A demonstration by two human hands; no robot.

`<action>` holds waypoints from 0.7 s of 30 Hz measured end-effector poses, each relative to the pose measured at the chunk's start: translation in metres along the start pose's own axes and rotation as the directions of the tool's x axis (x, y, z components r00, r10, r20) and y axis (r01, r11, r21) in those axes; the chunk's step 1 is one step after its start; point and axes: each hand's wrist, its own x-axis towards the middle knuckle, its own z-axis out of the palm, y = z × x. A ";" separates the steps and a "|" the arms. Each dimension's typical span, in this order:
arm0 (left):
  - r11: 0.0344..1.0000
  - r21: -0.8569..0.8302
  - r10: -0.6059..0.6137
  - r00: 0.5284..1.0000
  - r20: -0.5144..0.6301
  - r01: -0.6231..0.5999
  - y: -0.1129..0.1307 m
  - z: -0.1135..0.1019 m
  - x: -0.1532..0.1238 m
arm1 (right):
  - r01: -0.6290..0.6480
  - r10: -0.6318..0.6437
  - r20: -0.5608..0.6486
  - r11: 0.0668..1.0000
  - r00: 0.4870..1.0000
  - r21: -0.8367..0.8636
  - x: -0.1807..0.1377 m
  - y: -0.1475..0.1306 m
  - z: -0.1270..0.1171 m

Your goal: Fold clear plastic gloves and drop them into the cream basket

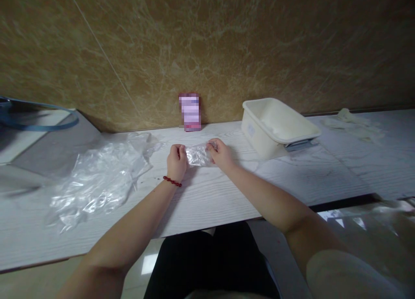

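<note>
A small clear plastic bag is stretched between my two hands, just above the white wood-grain table. My left hand grips its left end, fingers curled in, with a red bead bracelet on the wrist. At the opposite end my right hand pinches the bag between thumb and fingers. The bag looks crinkled and shiny; whether anything is inside I cannot tell. To the left of my left hand lies a heap of clear plastic bags or film.
A cream plastic bin stands right of my hands, with a grey flat item beside it. A phone leans on the marble wall. Pale gloves lie far right. A grey-white box and blue strap are far left.
</note>
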 end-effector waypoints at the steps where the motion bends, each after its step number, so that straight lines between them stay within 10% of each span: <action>1: 1.000 0.019 0.017 1.000 -0.008 -0.017 0.000 -0.001 0.000 | -0.036 0.036 0.003 0.997 0.999 0.063 0.000 0.000 0.001; 6: 0.996 -0.056 -0.072 0.996 0.062 0.075 -0.002 0.000 -0.001 | -0.354 0.230 0.307 0.819 0.924 0.452 0.003 0.001 -0.001; 11: 0.933 -0.307 -0.138 0.976 0.170 0.185 -0.008 0.005 0.000 | -0.444 0.263 0.414 0.781 0.871 0.438 0.000 -0.004 -0.007; 16: 0.746 -0.534 -0.126 0.872 0.474 0.398 -0.004 0.002 0.003 | -0.236 0.183 0.184 0.914 0.966 0.329 -0.008 -0.057 -0.050; 21: 0.763 -0.478 -0.168 0.848 0.503 0.435 -0.006 0.002 0.005 | -0.085 0.095 -0.100 0.991 0.990 0.107 0.009 -0.133 -0.151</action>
